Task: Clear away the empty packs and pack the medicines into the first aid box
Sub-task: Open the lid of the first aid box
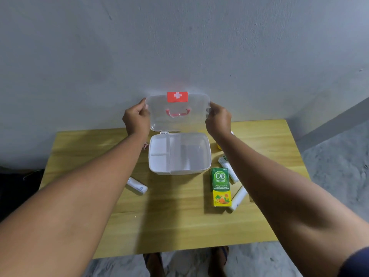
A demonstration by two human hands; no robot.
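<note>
A white first aid box (207,154) stands open at the back middle of the wooden table (175,222); its divided tray holds nothing. Its clear lid (197,120), with a red cross label and red handle, is raised upright. My left hand (136,118) grips the lid's left edge and my right hand (218,121) grips its right edge. A green and yellow OB herbal box (220,186) lies right of the first aid box. White packs lie nearby: one (137,185) at the left, two (228,170) (238,197) at the right, partly under my right arm.
A small yellow item (219,146) and a small red-and-white item (145,145) peek out beside my arms. A grey wall rises right behind the table. Grey floor shows at the right and front, where my feet (153,262) stand.
</note>
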